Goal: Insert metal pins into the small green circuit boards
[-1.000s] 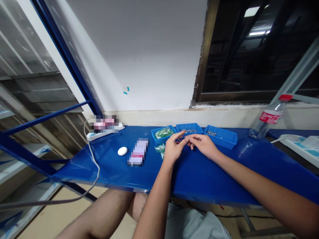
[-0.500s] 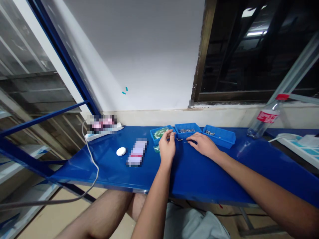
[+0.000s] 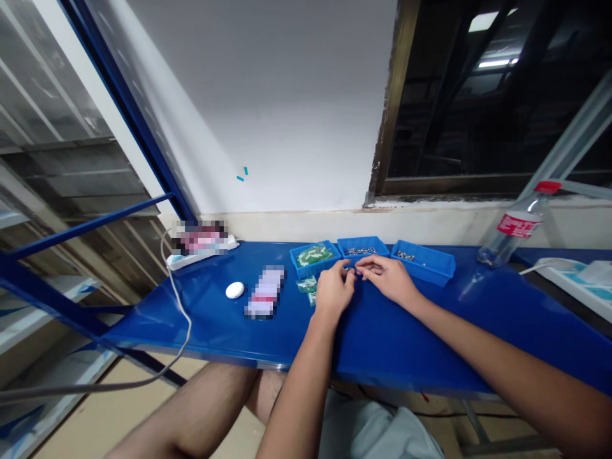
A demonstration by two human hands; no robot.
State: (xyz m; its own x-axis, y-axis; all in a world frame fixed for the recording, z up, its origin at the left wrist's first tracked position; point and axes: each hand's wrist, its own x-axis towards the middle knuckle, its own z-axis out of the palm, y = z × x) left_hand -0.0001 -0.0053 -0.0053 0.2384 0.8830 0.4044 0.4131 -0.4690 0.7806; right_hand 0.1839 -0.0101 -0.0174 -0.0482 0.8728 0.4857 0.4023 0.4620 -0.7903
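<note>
My left hand (image 3: 333, 288) is closed, its thumb and fingertips pressed together just in front of the blue bins. Facing it, my right hand (image 3: 388, 278) is pinched too, so the fingertips of both hands almost meet. Whatever small piece they hold is too small to name. Behind them stands a blue bin of small metal parts (image 3: 361, 250). To its left is a bin holding small green packets (image 3: 314, 255), and more green packets (image 3: 307, 287) lie on the table by my left wrist. A third blue bin (image 3: 433, 266), with a few metal pieces, sits beyond my right hand.
A blurred-out phone (image 3: 266, 293) and a white round object (image 3: 234, 291) lie left on the blue table (image 3: 406, 344). A plastic bottle with red cap (image 3: 516, 226) stands at the right. Power strips (image 3: 201, 252) sit at both ends; a grey cable (image 3: 184, 319) hangs over the left edge.
My left hand has moved right and nearer me, away from the bin of green packets, to meet my right hand. The right fingers have lifted off the table and closed into a pinch.
</note>
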